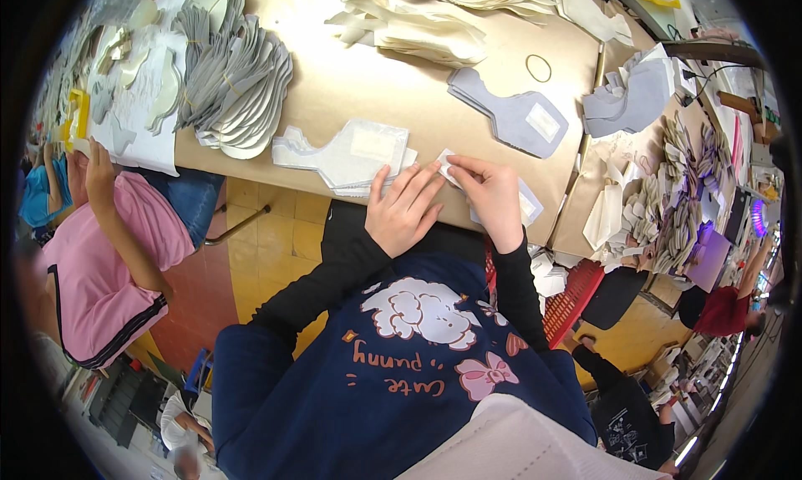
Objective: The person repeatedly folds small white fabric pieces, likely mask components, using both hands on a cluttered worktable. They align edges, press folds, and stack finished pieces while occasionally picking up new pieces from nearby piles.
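Observation:
My right hand (pixel 494 198) pinches a small white patch (pixel 445 162) between thumb and forefinger at the table's near edge. Close beside it, my left hand (pixel 404 210) lies with its fingers stretched out, their tips near the patch. Left of my hands is a stack of white cut-out pieces (pixel 344 156), wide at one end and narrow at the other. Partly hidden behind my right hand lies another grey piece with a white patch (pixel 529 203). Farther off, a grey-blue stack of similar shape (pixel 516 119) bears a white rectangle on top.
Bundled grey and white pieces (pixel 238 83) fan out at the far left. Cream piece stacks (pixel 409 29) lie at the back, near a rubber band (pixel 538 68). Grey pieces (pixel 631 100) stand at right. A red basket (pixel 573 300) sits below. A co-worker in pink (pixel 125 238) works at left.

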